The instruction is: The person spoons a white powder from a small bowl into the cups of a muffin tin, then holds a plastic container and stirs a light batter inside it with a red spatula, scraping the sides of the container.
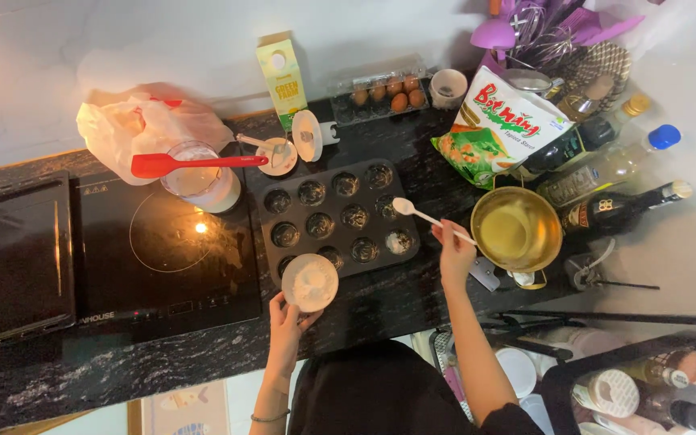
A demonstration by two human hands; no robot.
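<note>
**Flour cup in one hand, spoon over the muffin tin in the other**

Starting far left: dark tray (14, 258), then black induction hob (163, 242) with one bright reflection on the glass. Behind it, crumpled white plastic bag (134, 121) and a clear jug (199, 177) with a red spatula (195, 163) laid across its rim.

Down front, left hand (287, 318) cupped under a small round cup (309, 282) of white powder, fingers wrapped around its base, held at the tin's near edge. Looks light and rigid, but open-topped and easily spilled; best gripped low and kept level.

Centre: dark muffin tin (336, 217), stiff metal, cups dusted pale. Above it, white spoon (424, 216), bowl hovering over the tin's right side, thin handle pinched between fingertips of right hand (454, 250). Light, a little slippery probably; held at the far end.

Behind: tall yellow-and-green carton (282, 80), upright at the wall; clear egg box (384, 95) with brown eggs. Right: white flour bag (501, 125), red lettering, green picture panel, leaning. Brass-coloured bowl (517, 229) of yellow liquid. Bottles (614, 173) lying beyond.
</note>
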